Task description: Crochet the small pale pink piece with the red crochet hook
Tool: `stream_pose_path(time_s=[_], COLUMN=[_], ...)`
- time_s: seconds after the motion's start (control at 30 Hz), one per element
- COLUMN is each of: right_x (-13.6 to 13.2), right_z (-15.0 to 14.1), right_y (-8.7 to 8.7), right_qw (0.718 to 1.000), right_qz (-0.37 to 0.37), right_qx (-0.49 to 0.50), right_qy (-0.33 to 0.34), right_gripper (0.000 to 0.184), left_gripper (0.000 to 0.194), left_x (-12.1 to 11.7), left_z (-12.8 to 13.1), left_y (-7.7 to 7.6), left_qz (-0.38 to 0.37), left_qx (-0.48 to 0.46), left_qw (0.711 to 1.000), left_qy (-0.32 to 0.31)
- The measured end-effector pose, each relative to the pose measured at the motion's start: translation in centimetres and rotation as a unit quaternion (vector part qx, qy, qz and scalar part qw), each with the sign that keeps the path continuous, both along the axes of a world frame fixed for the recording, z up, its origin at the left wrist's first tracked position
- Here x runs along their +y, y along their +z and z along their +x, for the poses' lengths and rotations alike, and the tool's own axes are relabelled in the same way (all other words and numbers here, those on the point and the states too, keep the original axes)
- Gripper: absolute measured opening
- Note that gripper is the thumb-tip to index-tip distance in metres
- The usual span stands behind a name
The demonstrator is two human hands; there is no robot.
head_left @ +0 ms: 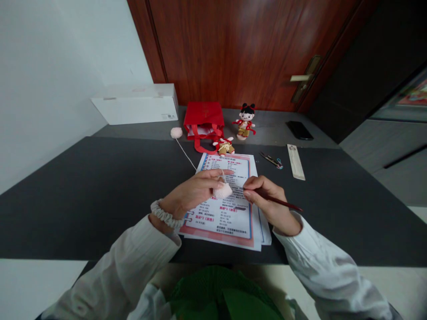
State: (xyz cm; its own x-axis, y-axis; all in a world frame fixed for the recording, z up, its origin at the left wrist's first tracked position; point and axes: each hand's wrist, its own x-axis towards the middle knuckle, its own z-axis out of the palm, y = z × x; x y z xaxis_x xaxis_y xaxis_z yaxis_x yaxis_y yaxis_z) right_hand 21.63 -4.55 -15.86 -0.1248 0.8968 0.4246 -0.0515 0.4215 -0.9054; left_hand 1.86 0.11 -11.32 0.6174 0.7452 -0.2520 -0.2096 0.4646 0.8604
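Note:
My left hand (pixel 191 194) pinches a small pale pink crochet piece (pixel 223 191), with the yarn strand running over its forefinger. My right hand (pixel 268 198) is closed on a dark red crochet hook (pixel 283 203) whose tip points at the piece. Both hands hover over printed instruction sheets (pixel 230 218) lying on the dark table (pixel 83 195). The strand (pixel 186 154) leads back to a pink yarn ball (pixel 176 132).
At the back stand a red gift bag (pixel 204 116), a finished doll (pixel 246 120), a headless doll body (pixel 224 146) and a white box (pixel 136 103). Scissors (pixel 271 160), a packaged strip (pixel 295 162) and a black phone (pixel 299 130) lie to the right. A wooden door (pixel 240 49) is behind.

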Motion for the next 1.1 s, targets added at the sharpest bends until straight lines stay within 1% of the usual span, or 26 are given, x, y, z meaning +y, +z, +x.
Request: stream_pose_path(time_s=[0.2,0.3,0.4,0.43,0.5,0.57,0.67,0.73,0.83,0.87,0.97,1.1], right_x=[-0.2,-0.1,0.0,0.0,0.1,0.2,0.4,0.5,0.6,0.5,0.4,0.3], right_z=[0.3,0.5,0.5,0.5,0.5,0.3,0.0,-0.2,-0.3,-0.3,-0.3,-0.2], right_y=[0.4,0.2,0.0,-0.1,-0.1,0.0,0.1,0.2,0.1,0.0,0.0,-0.1], right_qw=[0.999,0.999,0.997,0.996,0.991,0.982,0.975,0.979,0.991,0.994,0.998,0.998], right_qz=[-0.008,-0.019,-0.040,-0.051,-0.080,-0.115,-0.148,-0.137,-0.095,-0.083,-0.059,-0.046], right_qx=[-0.006,0.006,0.028,0.041,0.075,0.108,0.138,0.135,0.089,0.070,0.029,0.010], right_qy=[0.037,0.043,0.051,0.060,0.083,0.099,0.095,0.074,0.022,0.007,-0.025,-0.047], right_gripper=[0.008,0.008,0.009,0.010,0.011,0.016,0.022,0.023,0.019,0.018,0.015,0.015], left_gripper=[0.040,0.039,0.039,0.038,0.036,0.034,0.034,0.029,0.006,0.005,0.012,0.015], left_x=[-0.1,0.1,0.5,0.7,0.8,0.7,0.3,0.0,-0.1,-0.2,-0.3,-0.7], left_z=[-0.7,-1.0,-1.2,-1.2,-1.1,-0.9,-0.4,0.0,0.5,0.6,1.0,1.3], left_y=[0.0,-0.4,-1.1,-1.3,-1.5,-1.6,-1.5,-1.4,-1.3,-1.2,-0.9,-0.6], left_qz=[-0.007,-0.019,-0.030,-0.031,-0.018,0.015,0.090,0.142,0.210,0.226,0.257,0.288], left_qx=[0.025,0.025,0.004,0.000,-0.001,0.007,0.034,0.065,0.108,0.118,0.136,0.145], left_qw=[0.999,0.997,0.995,0.994,0.994,0.996,0.995,0.987,0.970,0.965,0.954,0.942], left_qy=[-0.047,-0.066,-0.096,-0.107,-0.108,-0.085,-0.022,0.021,0.058,0.064,0.074,0.087])
